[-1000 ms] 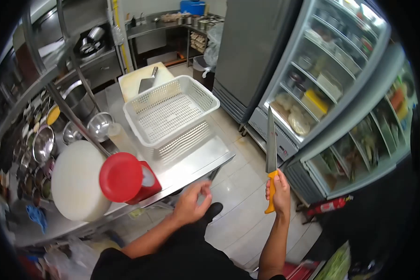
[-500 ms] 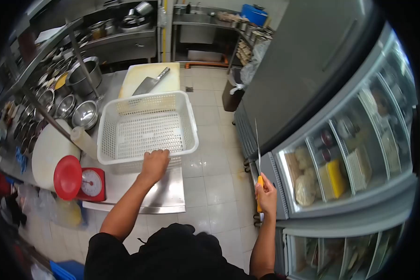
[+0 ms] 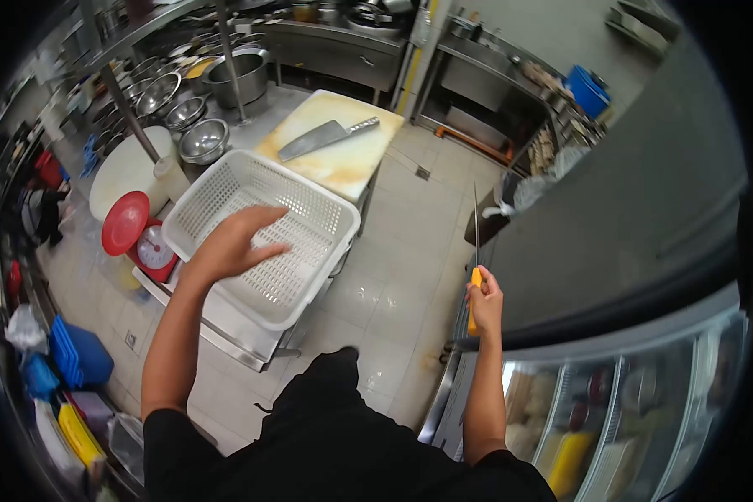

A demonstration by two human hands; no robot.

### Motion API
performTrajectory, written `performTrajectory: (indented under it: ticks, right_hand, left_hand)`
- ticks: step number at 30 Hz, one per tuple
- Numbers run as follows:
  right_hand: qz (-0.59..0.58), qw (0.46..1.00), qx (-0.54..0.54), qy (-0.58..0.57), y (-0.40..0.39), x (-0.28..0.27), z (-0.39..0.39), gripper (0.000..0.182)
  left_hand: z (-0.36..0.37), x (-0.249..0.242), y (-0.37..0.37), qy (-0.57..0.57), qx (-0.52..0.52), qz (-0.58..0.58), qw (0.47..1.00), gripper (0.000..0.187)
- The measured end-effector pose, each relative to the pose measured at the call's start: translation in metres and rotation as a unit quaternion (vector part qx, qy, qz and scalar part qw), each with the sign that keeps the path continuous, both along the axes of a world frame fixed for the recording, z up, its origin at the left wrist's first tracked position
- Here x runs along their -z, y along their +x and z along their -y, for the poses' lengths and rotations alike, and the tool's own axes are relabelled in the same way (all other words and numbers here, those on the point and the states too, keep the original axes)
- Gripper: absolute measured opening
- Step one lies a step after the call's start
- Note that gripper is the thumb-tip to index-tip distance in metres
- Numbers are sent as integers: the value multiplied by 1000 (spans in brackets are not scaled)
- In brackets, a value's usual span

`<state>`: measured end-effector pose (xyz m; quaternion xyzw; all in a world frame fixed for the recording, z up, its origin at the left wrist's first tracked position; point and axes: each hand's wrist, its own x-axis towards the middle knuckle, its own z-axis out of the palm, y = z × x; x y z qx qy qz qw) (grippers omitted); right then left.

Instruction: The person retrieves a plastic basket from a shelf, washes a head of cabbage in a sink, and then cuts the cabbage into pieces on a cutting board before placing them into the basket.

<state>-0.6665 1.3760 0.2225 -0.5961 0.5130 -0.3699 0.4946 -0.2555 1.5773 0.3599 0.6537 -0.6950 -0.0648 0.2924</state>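
Grips a yellow-handled knife (image 3: 477, 276) in the right hand (image 3: 487, 301), with fingers curled tightly around the handle and the long, bare blade pointing up and away above the tiled floor (image 3: 376, 335). Holds the left hand (image 3: 230, 243) spread, with thumb and fingers well apart and nothing between them, over a white perforated plastic basket (image 3: 322, 213). Cannot tell whether it touches the near rim.

Seems most exposed through the uncovered blade. Could scrape or knock its tip against the grey refrigerator door (image 3: 611, 243) by turning carelessly to the right, where room looks tight. Could nick the left hand by bringing both hands together over the basket without watching the edge. Might drop the knife to the floor if gripping with damp fingers.

Could also shift or tip the basket by catching its rim with the spread hand, since placed close to the front edge of the steel worktable (image 3: 226, 319). Might shove it back against the white cutting board (image 3: 309, 119) and so disturb the cleaver (image 3: 322, 136), left lying flat there with its handle towards the board's far edge. Could bump the red kitchen scale (image 3: 153, 247), just beside the basket, by sweeping the left arm wide.
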Motion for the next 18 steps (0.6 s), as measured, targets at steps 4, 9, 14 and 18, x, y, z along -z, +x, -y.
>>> performTrajectory:
  ticks: [4, 9, 14, 18]
  right_hand:
    - [49, 998, 8, 26, 22, 12, 77, 48]
    - [70, 996, 34, 46, 38, 34, 146, 49]
    - [62, 995, 32, 77, 30, 52, 207, 48]
    - [82, 993, 1, 86, 23, 70, 274, 47]
  left_hand:
    - [134, 16, 10, -1, 0, 28, 1000, 39]
    - [335, 85, 45, 118, -74, 158, 977, 43]
    - [454, 148, 68, 173, -174, 201, 948, 30]
    - [490, 180, 69, 174, -216, 135, 951, 17]
